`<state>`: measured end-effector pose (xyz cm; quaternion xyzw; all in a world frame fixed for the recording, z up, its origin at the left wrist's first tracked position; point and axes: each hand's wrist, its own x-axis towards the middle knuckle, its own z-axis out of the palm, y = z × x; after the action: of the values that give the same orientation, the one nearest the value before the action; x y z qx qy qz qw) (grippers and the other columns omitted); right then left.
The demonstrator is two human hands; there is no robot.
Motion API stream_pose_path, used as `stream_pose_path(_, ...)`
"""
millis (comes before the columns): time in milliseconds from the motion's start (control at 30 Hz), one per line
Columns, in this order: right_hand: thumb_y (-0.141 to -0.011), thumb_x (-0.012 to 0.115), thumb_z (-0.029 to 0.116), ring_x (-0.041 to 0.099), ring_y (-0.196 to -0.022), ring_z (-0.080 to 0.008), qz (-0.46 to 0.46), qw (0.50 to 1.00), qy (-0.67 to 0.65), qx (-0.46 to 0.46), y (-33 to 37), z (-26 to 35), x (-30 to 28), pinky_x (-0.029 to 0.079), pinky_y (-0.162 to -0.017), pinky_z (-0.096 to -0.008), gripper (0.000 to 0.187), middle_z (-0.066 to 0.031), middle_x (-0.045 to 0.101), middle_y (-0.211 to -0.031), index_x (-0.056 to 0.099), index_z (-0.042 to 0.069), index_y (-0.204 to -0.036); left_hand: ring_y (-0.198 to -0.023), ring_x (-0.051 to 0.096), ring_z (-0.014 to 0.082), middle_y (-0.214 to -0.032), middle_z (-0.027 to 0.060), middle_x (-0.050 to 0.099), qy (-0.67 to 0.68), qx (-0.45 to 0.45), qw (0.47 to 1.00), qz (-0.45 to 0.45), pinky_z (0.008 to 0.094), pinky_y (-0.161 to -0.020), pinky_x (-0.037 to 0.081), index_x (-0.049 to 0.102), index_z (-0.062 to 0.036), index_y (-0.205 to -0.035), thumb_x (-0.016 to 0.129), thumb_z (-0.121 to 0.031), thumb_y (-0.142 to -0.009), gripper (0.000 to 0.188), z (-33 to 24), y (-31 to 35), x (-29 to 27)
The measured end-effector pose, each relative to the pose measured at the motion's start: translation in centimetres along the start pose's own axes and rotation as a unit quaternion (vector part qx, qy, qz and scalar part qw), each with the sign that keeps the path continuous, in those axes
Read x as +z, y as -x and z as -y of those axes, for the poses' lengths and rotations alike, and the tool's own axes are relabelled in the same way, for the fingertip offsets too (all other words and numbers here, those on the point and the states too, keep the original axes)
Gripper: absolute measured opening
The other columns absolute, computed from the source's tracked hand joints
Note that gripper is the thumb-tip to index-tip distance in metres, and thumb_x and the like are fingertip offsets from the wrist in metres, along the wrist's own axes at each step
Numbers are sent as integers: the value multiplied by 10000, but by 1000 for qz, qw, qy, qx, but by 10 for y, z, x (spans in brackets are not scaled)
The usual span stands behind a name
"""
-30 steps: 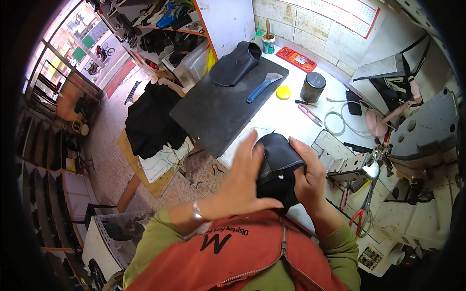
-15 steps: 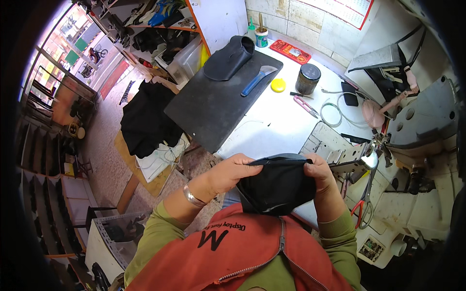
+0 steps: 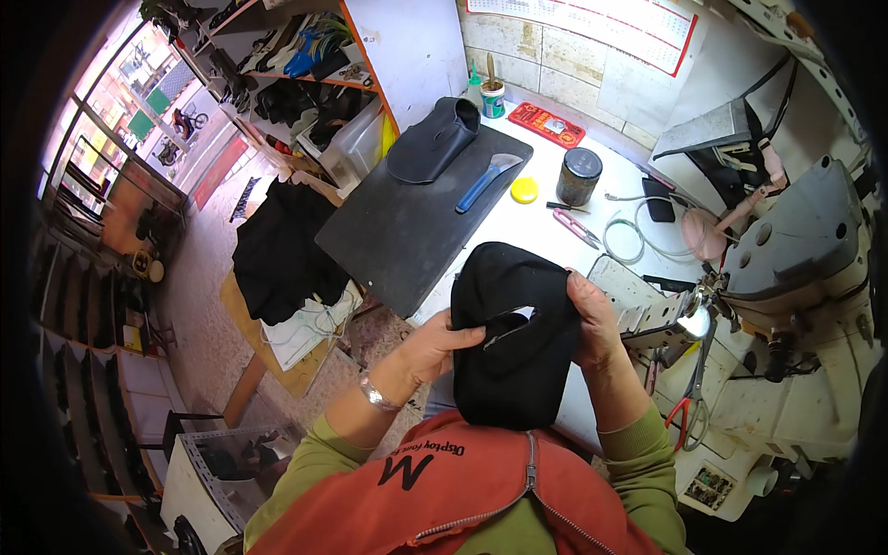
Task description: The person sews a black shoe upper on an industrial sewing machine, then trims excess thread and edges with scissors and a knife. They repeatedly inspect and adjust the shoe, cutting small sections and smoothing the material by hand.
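Note:
A black fabric piece with a lengthwise slit in its middle is spread between my hands, in front of my red apron. My left hand grips its left side, the thumb lying over the fabric near the slit. Around the right edge, my right hand is closed, its thumb on the near face and the fingers mostly hidden behind. Something pale shows through the slit. Past the fabric, a black shoe upper and a blue-handled knife lie on a dark board.
Right of the board are a yellow lid, a dark jar, pink thread snips and a coiled tube. A sewing machine stands at the right, red-handled scissors beside it. Black cloth lies at the left.
The black fabric, earlier bunched with its edge up, is now opened out flatter and raised, showing the slit. My left hand has moved lower and slightly left; the right still grips the edge.

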<state>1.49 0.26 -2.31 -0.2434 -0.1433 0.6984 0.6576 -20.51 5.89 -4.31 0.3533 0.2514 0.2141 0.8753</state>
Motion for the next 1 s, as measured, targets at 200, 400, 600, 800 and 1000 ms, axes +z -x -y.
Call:
stream_pose_path(200, -995, 471, 360, 685, -832, -249, -38, 996, -60, 59, -8, -8, -27, 575, -783, -395, 389, -154, 667, -965, 587, 0, -1088, -1221, 537, 305, -1336, 187, 532, 308, 47, 943, 116, 445, -1068, 405, 434, 14, -1363, 482, -278, -998, 470, 0, 4, -16)
stream_pose_path(400, -1011, 434, 345, 651, -910, -246, 25, 993, -67, 95, -15, -34, -81, 554, -823, -387, 398, -183, 642, -1083, 553, -5, -1159, -1148, 584, 298, -1258, 169, 589, 208, 109, 968, 87, 428, -1028, 440, 509, 15, -1290, 536, -257, -969, 422, 1, 0, -14)
stream_pose_path(600, -920, 590, 136, 586, -999, -160, -175, 898, 348, -207, -7, -30, -77, 471, -814, -290, 229, -99, 611, -1124, 570, 34, -1125, -1127, 591, 242, -1186, 110, 626, 14, 190, 981, -28, 378, -1005, 446, 553, -2, -1235, 604, -124, -922, 339, 0, 6, 3)
stream_pose_path(800, -700, 738, 53, 550, -998, -274, -16, 531, 690, -491, 25, -2, 25, 452, -847, -373, 442, -101, 588, -1140, 628, 71, -1127, -1032, 569, 120, -1130, 37, 633, -154, 184, 971, -8, 271, -924, 444, 567, 5, -1230, 595, -142, -952, 316, -1, 2, 14)
stream_pose_path(1000, -678, 715, 48, 524, -935, -214, -42, 423, 727, -539, 14, -18, 33, 404, -760, -321, 304, -28, 582, -1067, 689, 125, -971, -1051, 544, 125, -1146, 68, 613, -365, 221, 904, -24, 296, -929, 442, 521, 12, -1279, 546, -161, -980, 346, 0, 6, 25)
